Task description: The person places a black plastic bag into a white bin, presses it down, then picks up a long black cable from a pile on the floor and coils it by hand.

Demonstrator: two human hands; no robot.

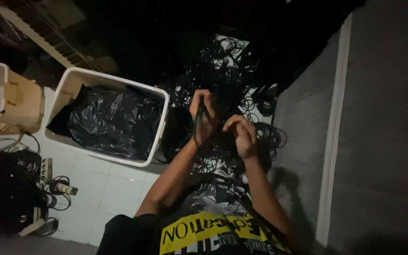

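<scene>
A big tangle of thin black cables lies on the white tiled floor in front of me. My left hand is raised over the tangle and closed around a bunch of black cable that hangs down past the wrist. Just to its right and slightly lower, my right hand has its fingers curled into strands of the same tangle. The dim light hides exactly which strand it pinches. Both forearms reach up from my dark printed shirt.
A white plastic bin lined with a black plastic bag stands left of the cables. Further left are a beige box, a power strip and more dark cable piles. A grey wall runs along the right.
</scene>
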